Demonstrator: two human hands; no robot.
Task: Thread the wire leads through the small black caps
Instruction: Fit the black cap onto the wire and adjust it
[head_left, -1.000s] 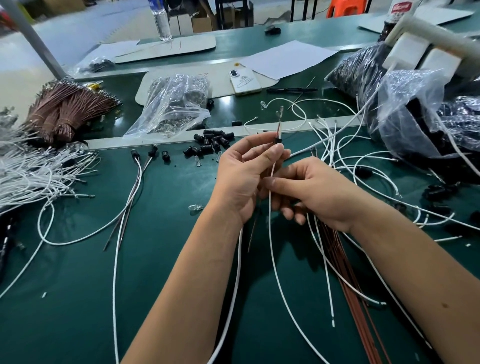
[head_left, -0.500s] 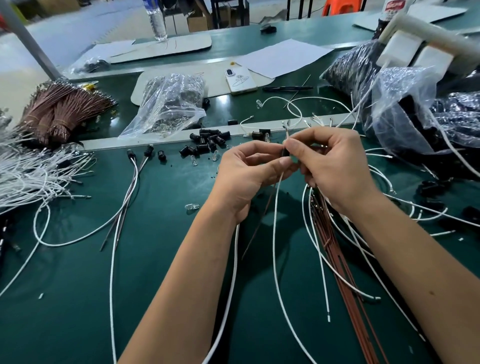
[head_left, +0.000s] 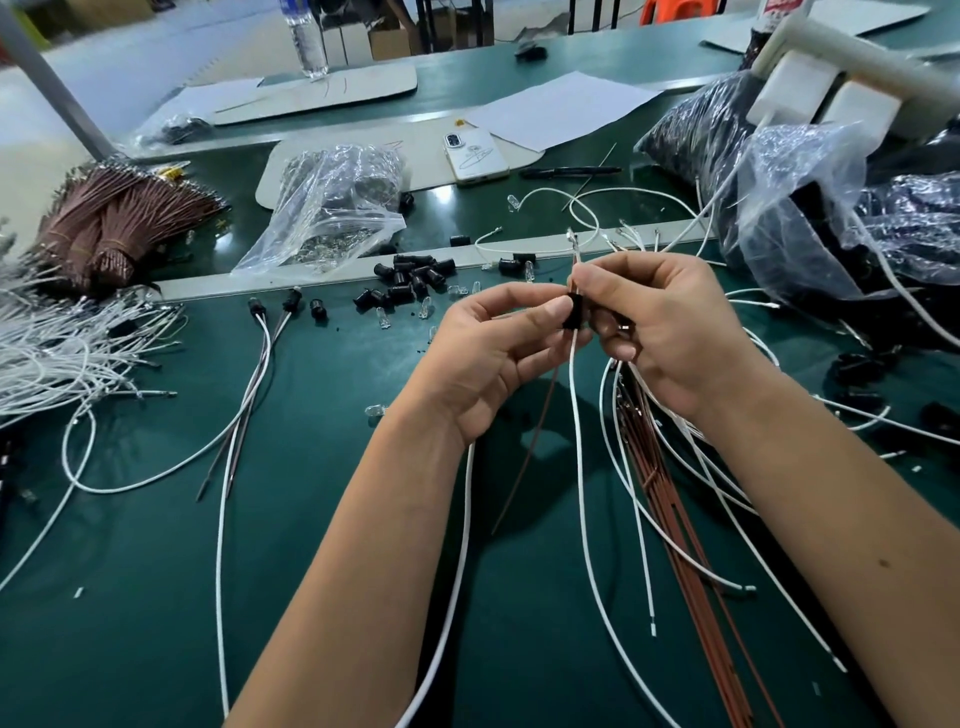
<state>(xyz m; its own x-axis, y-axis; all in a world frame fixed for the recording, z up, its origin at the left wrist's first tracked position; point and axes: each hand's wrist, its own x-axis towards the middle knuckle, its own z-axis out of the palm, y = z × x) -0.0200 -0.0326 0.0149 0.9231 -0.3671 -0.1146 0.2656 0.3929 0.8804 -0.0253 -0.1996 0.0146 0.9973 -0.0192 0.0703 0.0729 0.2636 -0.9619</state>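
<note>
Overhead, both hands, left hand (head_left: 488, 358) and right hand (head_left: 670, 332), pinching black cap (head_left: 573, 310) above green table (head_left: 322, 519).

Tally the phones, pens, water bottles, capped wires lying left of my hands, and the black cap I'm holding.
Phone: 1
Pen: 1
Water bottle: 1
Capped wires: 2
Held black cap: 1
Total: 6

A thumb partly hides the black cap (head_left: 573, 310); the white wire (head_left: 582, 467) runs off the bottom edge; bagged parts (head_left: 332, 208) stay indistinct.
</note>
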